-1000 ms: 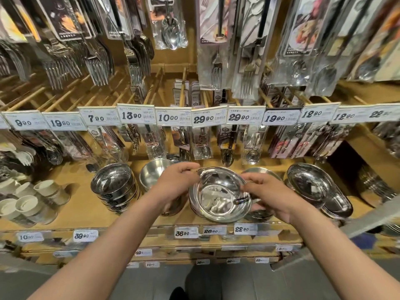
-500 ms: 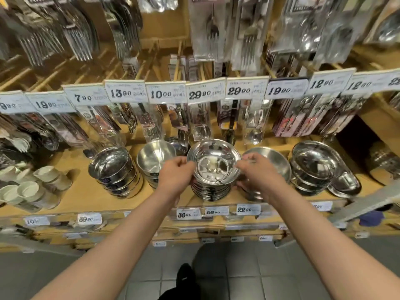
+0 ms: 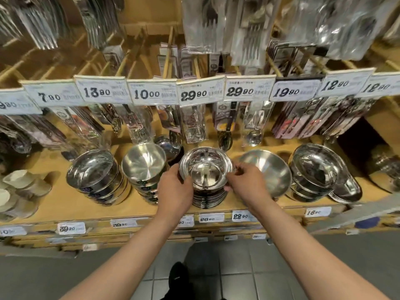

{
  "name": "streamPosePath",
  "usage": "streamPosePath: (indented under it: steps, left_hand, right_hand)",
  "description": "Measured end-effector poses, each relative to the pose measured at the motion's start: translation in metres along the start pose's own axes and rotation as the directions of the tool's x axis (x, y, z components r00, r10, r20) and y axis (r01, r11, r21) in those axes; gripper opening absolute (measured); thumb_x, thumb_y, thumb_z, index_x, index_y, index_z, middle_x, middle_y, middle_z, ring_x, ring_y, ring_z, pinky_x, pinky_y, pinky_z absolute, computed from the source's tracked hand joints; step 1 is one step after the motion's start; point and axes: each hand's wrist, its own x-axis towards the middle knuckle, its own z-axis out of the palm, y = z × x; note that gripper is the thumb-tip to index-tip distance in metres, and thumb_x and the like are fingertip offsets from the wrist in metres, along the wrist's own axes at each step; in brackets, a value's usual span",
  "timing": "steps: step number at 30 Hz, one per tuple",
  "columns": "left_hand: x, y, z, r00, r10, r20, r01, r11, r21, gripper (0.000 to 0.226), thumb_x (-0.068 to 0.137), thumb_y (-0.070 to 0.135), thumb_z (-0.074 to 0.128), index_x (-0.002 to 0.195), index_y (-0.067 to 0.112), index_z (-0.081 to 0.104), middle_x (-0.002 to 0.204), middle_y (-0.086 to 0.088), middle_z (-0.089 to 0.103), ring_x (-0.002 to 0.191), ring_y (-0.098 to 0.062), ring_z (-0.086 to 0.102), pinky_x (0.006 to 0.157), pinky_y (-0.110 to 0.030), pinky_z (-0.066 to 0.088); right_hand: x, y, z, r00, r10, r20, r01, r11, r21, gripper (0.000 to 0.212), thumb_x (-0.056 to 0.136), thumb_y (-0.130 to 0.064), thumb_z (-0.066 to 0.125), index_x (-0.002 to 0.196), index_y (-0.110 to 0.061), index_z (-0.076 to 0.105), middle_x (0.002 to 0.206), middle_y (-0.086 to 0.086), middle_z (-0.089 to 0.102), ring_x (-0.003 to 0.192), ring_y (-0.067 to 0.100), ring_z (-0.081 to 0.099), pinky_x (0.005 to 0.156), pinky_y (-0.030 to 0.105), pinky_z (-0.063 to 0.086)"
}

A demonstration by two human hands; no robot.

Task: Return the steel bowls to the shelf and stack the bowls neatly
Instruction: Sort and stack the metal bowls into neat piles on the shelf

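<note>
A shiny steel bowl (image 3: 205, 167) with a wide rim sits on top of a stack of like bowls (image 3: 207, 198) in the middle of the wooden shelf (image 3: 65, 204). My left hand (image 3: 174, 189) grips its left rim and my right hand (image 3: 246, 185) pinches its right rim. Other stacks stand alongside: straight-walled bowls (image 3: 95, 176) at the left, a matte bowl stack (image 3: 144, 167) beside my left hand, a broad shallow bowl (image 3: 268, 172) behind my right hand, and a stack of lidded dishes (image 3: 316, 172) at the right.
Packaged cutlery hangs from pegs above, behind a row of price tags (image 3: 151, 94). White ceramic cups (image 3: 19, 191) stand at the far left. More price labels (image 3: 240, 216) line the shelf's front edge. A tiled floor lies below.
The bowl, tilted and held in front of the shelf a second ago, has moved forward and down onto the middle stack and now sits level. Both hands stay on its rim.
</note>
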Motion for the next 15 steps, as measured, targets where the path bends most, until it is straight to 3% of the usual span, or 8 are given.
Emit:
streamPosePath:
  steps: [3,6,9,10,12,15]
  left_hand:
    - [-0.003,0.002,0.001,0.999,0.024,-0.023,-0.023,1.0,0.019,0.039,0.096,0.005,0.058,0.133,0.017,0.064,0.092,0.038,0.05,0.086,0.008,0.061,0.072,-0.006,0.042]
    - [-0.006,-0.001,0.0,0.999,0.034,0.002,-0.034,0.999,0.023,0.041,0.096,0.002,0.057,0.129,0.025,0.066,0.096,0.027,0.062,0.089,0.01,0.06,0.071,-0.003,0.042]
    - [-0.006,-0.003,0.0,0.999,0.032,0.016,-0.032,0.999,0.018,0.04,0.096,0.001,0.054,0.127,0.024,0.066,0.106,0.01,0.07,0.093,-0.004,0.062,0.077,-0.016,0.047]
    - [-0.006,-0.004,0.0,0.999,0.031,0.018,-0.032,0.999,0.009,0.04,0.097,0.001,0.054,0.125,0.026,0.066,0.104,0.009,0.07,0.089,-0.002,0.061,0.076,-0.017,0.048]
    - [-0.006,-0.004,0.0,0.999,0.032,0.027,-0.031,0.999,-0.019,0.039,0.096,-0.001,0.054,0.117,0.029,0.067,0.091,0.013,0.071,0.076,0.003,0.062,0.063,-0.008,0.045]
    - [-0.006,-0.005,-0.004,0.999,0.012,0.038,-0.011,0.999,-0.034,0.031,0.091,-0.007,0.056,0.103,0.017,0.072,0.059,0.02,0.061,0.057,0.007,0.056,0.051,-0.007,0.039]
  right_hand:
    - [-0.005,0.005,0.004,0.998,-0.051,-0.021,0.048,0.989,-0.143,0.006,0.09,-0.003,0.067,0.088,0.002,0.067,0.075,0.017,0.067,0.064,0.025,0.069,0.061,0.038,0.056]
    - [-0.008,0.008,0.007,0.995,-0.098,-0.035,0.089,0.977,-0.196,0.018,0.087,-0.006,0.066,0.076,0.003,0.056,0.067,0.015,0.053,0.064,0.023,0.047,0.06,0.034,0.035]
    - [-0.009,0.007,0.008,0.993,-0.114,-0.041,0.103,0.972,-0.212,0.013,0.087,-0.006,0.067,0.087,0.006,0.064,0.076,0.025,0.063,0.065,0.021,0.047,0.058,0.033,0.032]
    - [-0.009,0.007,0.008,0.991,-0.123,-0.043,0.111,0.969,-0.221,0.012,0.086,-0.005,0.066,0.088,0.007,0.066,0.077,0.025,0.063,0.065,0.02,0.046,0.056,0.033,0.031]
    - [-0.009,0.007,0.008,0.989,-0.14,-0.048,0.125,0.964,-0.236,0.01,0.086,-0.003,0.064,0.082,0.006,0.064,0.067,0.018,0.055,0.062,0.019,0.041,0.051,0.028,0.028]
    - [-0.012,0.005,0.006,0.989,-0.145,-0.029,0.133,0.958,-0.253,0.02,0.087,-0.003,0.064,0.07,-0.001,0.054,0.062,0.005,0.044,0.058,0.016,0.035,0.048,0.024,0.026]
